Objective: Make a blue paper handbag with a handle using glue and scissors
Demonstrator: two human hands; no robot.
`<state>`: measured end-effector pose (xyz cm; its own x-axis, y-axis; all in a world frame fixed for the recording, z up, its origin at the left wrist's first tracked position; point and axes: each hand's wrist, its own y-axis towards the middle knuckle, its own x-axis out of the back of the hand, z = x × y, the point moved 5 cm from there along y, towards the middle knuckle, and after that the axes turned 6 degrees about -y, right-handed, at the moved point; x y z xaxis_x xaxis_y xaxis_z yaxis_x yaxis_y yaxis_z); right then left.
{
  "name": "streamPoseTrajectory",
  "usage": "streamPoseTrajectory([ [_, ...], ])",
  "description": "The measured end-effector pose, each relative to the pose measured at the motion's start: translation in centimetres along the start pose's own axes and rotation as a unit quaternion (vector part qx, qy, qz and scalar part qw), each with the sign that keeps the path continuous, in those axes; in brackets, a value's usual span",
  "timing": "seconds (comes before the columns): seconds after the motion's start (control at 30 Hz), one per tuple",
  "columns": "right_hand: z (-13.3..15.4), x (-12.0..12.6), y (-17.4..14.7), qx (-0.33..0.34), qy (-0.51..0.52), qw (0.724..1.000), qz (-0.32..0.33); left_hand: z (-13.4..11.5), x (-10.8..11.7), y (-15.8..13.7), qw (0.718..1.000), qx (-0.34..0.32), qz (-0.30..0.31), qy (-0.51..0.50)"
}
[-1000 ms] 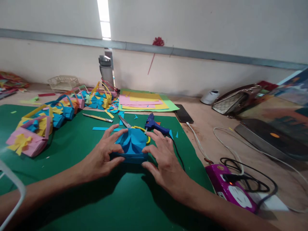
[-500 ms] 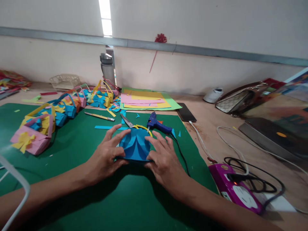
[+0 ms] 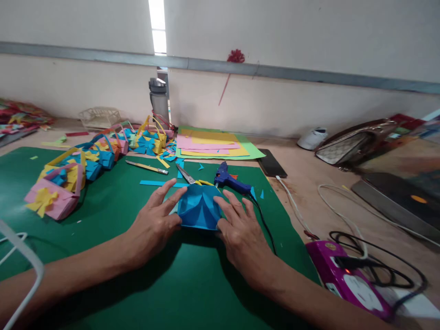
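Note:
Between my two hands is a folded blue paper box point(image 3: 200, 208), its open inside with creased flaps facing me. My left hand point(image 3: 160, 220) pinches its left side, thumb low and fingers along the upper edge. On the right side, my right hand point(image 3: 240, 224) grips it the same way. Just behind the paper lie scissors point(image 3: 185, 173) with yellow handles, partly hidden by it. A blue glue gun point(image 3: 231, 179) rests beyond my right fingers. Past my left hand there is a blue paper strip point(image 3: 161, 184).
Paper baskets point(image 3: 57, 197) with handles line the left of the green mat point(image 3: 103, 284). A cutter knife point(image 3: 147, 167) lies at the back, near stacked coloured paper point(image 3: 209, 142). To the right are a phone point(image 3: 272, 163), cables and a purple power strip point(image 3: 347, 279).
The view has shifted slightly, so everything sits a little further right. Both hands still hold the blue paper box, now tipped slightly, with its lower edge less exposed.

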<state>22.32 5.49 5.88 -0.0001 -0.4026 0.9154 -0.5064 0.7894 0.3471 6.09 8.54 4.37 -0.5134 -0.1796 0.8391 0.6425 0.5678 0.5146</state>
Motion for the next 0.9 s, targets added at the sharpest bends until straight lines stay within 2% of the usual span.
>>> streamPoseTrajectory([
  [0.23,0.1,-0.2,0.0,0.001,-0.012,1.0,0.0,-0.4,0.2,0.0,0.998,-0.026,-0.004,0.065],
  [0.53,-0.1,-0.2,0.2,0.006,0.001,1.0,0.018,-0.6,0.4,0.2,0.998,-0.042,0.0,0.05],
  [0.7,-0.3,-0.2,0.3,-0.011,0.004,1.0,-0.01,-0.8,0.3,0.3,0.998,-0.027,-0.001,0.05],
  [0.9,0.5,-0.2,0.2,-0.006,0.005,0.998,-0.061,-1.5,-0.8,0.4,0.998,-0.052,-0.031,0.026],
])
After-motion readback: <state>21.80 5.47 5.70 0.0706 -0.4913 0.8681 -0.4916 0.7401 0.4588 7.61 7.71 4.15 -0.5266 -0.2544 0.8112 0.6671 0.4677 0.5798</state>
